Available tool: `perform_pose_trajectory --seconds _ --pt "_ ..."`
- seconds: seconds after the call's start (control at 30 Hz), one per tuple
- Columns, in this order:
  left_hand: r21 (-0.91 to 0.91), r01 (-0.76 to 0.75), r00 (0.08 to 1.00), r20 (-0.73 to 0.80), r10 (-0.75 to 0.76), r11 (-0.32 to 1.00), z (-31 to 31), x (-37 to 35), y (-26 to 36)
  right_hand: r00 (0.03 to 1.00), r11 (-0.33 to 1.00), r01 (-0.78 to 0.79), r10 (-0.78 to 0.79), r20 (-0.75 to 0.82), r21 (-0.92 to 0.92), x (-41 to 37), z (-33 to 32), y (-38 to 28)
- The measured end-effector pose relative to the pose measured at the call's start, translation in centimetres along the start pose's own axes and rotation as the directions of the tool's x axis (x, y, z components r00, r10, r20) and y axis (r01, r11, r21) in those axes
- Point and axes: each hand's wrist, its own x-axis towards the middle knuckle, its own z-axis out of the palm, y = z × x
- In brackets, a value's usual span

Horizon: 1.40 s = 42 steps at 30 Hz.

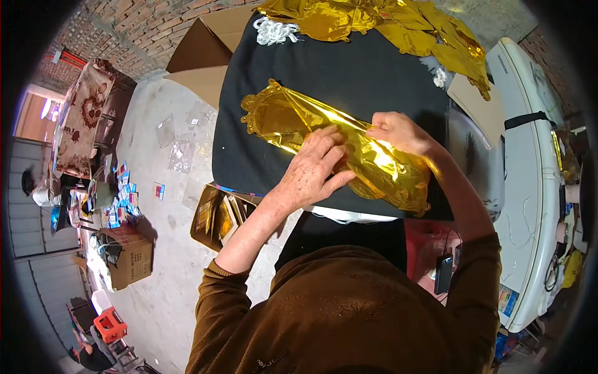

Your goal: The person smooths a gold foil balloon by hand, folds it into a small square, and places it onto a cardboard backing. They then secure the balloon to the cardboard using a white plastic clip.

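The gold foil piece (360, 141), scalloped at its end, lay aslant on the black-covered surface (355, 68). The left hand (317, 165) rested on it, fingers loosely spread; the right hand (402, 133) had its fingers curled, pinching the far edge. White string (274, 30) and more gold foil (408, 36) lay beyond.

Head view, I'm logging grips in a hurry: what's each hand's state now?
Left hand: open, fingers loosely curved on the gold foil piece.
Right hand: closed, apparently pinching that piece's edge.
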Motion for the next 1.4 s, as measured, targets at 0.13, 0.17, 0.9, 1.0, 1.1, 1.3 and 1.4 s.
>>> perform_pose_trajectory --seconds 0.13,0.17,0.9,1.0,1.1,1.3,1.4 --pt "0.052 0.000 0.993 -0.114 0.006 0.999 0.1 2.6 0.1 0.997 0.996 -0.044 0.049 -0.056 0.075 -0.1 1.0 1.5" --pt "0.072 -0.005 0.989 -0.144 0.016 0.997 0.4 3.4 -0.1 0.998 0.991 -0.044 0.050 -0.044 0.127 -0.3 1.3 1.6" --pt "0.541 0.298 0.954 -0.143 -0.263 0.786 4.3 3.6 -6.4 0.987 0.993 0.005 0.013 -0.158 0.116 -2.5 2.6 1.2" --pt "0.554 0.309 0.950 -0.146 -0.275 0.773 4.1 3.5 -6.1 0.990 0.989 -0.007 0.028 -0.138 0.150 -2.5 2.5 1.2" --pt "0.572 0.299 0.953 -0.140 -0.268 0.764 3.7 3.6 -6.2 0.994 0.977 -0.011 0.034 -0.106 0.214 -2.3 2.4 1.4" --pt "0.619 0.255 0.963 -0.090 -0.256 0.743 2.2 3.3 -6.8 0.995 0.985 0.028 -0.010 -0.104 0.173 -1.9 2.2 2.3" --pt "0.610 0.246 0.962 -0.056 -0.269 0.753 1.4 3.4 -6.8 0.996 0.981 0.004 0.014 -0.094 0.192 -2.1 2.0 1.8"
